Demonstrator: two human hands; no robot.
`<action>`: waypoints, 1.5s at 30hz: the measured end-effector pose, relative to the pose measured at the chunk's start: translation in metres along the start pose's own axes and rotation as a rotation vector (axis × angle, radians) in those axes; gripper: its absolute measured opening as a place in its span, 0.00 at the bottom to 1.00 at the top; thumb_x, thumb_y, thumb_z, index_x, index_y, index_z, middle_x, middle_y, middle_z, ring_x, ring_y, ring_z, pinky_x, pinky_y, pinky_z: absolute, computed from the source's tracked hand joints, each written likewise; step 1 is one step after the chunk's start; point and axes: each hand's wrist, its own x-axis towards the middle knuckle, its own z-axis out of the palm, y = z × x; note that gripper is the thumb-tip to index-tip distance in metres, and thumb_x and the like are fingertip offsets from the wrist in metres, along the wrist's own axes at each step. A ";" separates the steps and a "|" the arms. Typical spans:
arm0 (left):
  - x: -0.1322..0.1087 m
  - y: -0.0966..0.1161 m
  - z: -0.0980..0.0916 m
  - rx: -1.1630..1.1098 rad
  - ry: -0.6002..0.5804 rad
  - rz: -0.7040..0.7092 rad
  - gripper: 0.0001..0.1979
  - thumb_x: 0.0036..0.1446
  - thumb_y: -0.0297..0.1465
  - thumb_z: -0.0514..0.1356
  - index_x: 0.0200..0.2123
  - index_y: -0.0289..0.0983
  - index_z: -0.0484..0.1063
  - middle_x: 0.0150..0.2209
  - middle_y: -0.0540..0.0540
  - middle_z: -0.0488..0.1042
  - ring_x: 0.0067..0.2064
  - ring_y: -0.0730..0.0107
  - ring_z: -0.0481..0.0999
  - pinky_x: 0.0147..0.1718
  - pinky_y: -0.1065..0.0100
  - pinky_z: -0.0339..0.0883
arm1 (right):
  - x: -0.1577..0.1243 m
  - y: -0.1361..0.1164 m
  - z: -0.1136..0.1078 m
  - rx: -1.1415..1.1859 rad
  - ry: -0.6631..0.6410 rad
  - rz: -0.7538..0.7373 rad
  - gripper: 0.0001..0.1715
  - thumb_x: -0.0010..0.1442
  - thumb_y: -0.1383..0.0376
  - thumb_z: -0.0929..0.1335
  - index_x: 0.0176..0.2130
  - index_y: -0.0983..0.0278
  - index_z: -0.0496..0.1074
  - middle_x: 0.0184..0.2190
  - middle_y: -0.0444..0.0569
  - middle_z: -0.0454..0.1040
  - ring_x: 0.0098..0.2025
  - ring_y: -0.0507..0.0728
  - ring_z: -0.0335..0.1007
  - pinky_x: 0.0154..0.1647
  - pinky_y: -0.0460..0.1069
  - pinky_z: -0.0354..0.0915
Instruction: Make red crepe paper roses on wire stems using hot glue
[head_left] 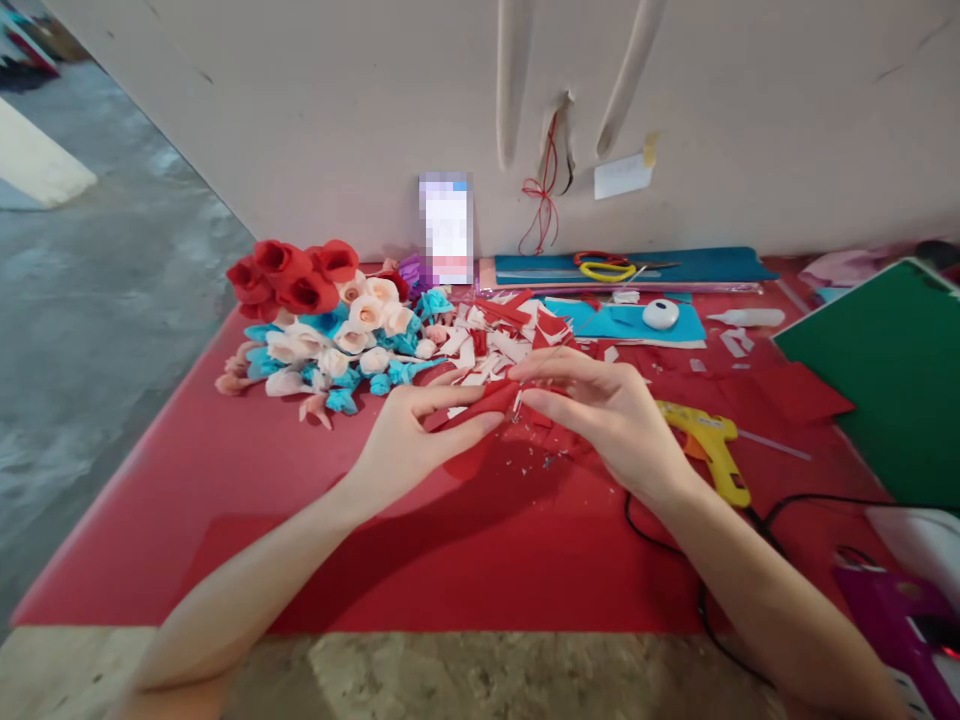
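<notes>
My left hand (420, 430) and my right hand (600, 405) meet over the middle of the red table (300, 560). Between them they hold a piece of red paper (491, 402); the left thumb and fingers close round its left part, and the right fingertips pinch its right end. Part of the paper is hidden behind the fingers. Just beyond the hands lies a heap of red and white paper scraps (510, 345). To the left of the heap are paper flowers in red (289, 275), cream (367, 315) and blue (341, 400).
A yellow glue gun (716, 450) with a black cable lies by my right forearm. Scissors (607, 268) rest on blue paper (720, 266) along the wall, near a lit phone (448, 230). A green board (892, 390) and a purple box (889, 620) are at right.
</notes>
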 end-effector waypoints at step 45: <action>-0.009 0.005 -0.009 1.005 0.295 0.950 0.09 0.50 0.22 0.61 0.37 0.33 0.72 0.33 0.47 0.79 0.35 0.66 0.77 0.57 0.44 0.49 | 0.017 -0.035 -0.021 -0.753 -0.356 -0.066 0.10 0.55 0.68 0.63 0.28 0.64 0.74 0.26 0.43 0.73 0.27 0.49 0.66 0.27 0.44 0.57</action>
